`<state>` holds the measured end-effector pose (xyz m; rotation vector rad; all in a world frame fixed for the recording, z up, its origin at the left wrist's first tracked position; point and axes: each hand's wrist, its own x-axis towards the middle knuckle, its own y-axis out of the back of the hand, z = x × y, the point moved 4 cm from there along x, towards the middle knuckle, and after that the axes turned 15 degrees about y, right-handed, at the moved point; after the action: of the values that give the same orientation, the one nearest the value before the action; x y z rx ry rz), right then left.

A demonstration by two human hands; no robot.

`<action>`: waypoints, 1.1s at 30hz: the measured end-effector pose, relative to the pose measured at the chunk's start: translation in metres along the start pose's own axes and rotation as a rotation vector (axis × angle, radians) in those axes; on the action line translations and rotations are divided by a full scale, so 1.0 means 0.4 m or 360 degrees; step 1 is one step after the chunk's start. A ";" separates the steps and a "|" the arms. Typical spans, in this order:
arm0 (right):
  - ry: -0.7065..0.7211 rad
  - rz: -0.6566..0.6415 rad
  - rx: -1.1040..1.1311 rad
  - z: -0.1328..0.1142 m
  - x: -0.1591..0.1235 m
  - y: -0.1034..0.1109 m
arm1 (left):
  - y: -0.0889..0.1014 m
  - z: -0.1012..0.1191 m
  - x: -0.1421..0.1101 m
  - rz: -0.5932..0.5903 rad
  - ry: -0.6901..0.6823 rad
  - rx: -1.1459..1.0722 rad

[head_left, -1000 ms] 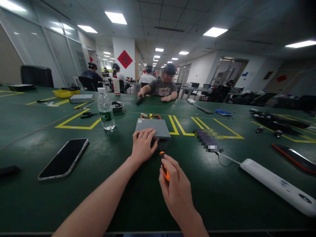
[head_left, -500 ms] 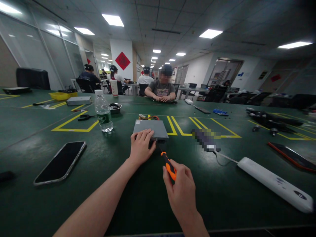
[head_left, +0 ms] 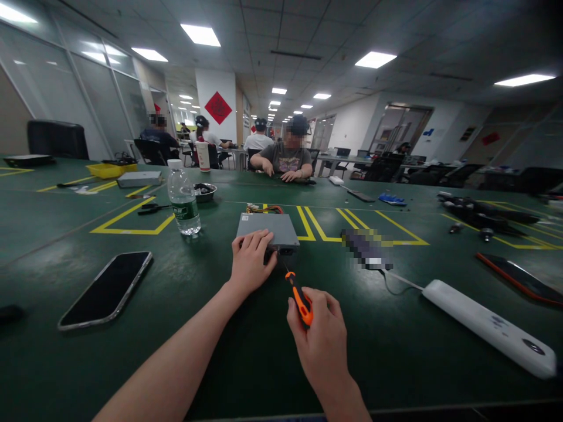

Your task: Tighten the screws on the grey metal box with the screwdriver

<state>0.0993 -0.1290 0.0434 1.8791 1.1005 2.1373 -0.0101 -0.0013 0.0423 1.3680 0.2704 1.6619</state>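
Observation:
A grey metal computer power supply [head_left: 281, 228] lies flat on the green table, a bundle of coloured wires [head_left: 268, 208] at its far side. My left hand [head_left: 250, 262] holds it by the near left corner, fingers over the top and thumb at the front face. An orange and black screwdriver [head_left: 299, 298] is gripped by its handle in my right hand [head_left: 322, 331]. Its thin shaft points up toward the front face of the power supply, near the socket. Whether the tip touches a screw I cannot tell.
Left of the power supply stands a water bottle [head_left: 183, 202], with a metal bowl [head_left: 205, 192] behind. A smartphone [head_left: 105, 290] lies at left; a white power bank-like device [head_left: 488, 325] with a cable lies at right. A person [head_left: 288, 158] sits across the table [head_left: 229, 375].
The screwdriver and my right hand have shifted very slightly down and left. My left hand stays on the power supply. Across the table, the person's hands have moved apart.

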 end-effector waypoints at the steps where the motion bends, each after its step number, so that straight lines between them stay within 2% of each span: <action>1: -0.0024 0.0003 0.0010 0.004 -0.001 -0.001 | 0.000 0.000 0.000 -0.0001 -0.0001 0.0000; 10: -0.0199 0.0156 0.0065 0.036 -0.037 0.029 | 0.000 -0.001 0.002 0.0006 -0.0002 0.0006; 17: -0.0398 0.0099 -0.0016 0.060 -0.052 0.033 | 0.002 -0.003 0.002 -0.0005 0.0005 -0.0008; 33: -0.0406 0.0115 0.0028 0.060 -0.052 0.026 | 0.004 -0.002 0.000 0.0000 0.0004 0.0007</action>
<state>0.1295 -0.1363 0.0317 2.1556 1.0150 1.8584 -0.0114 -0.0018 0.0430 1.3693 0.2752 1.6640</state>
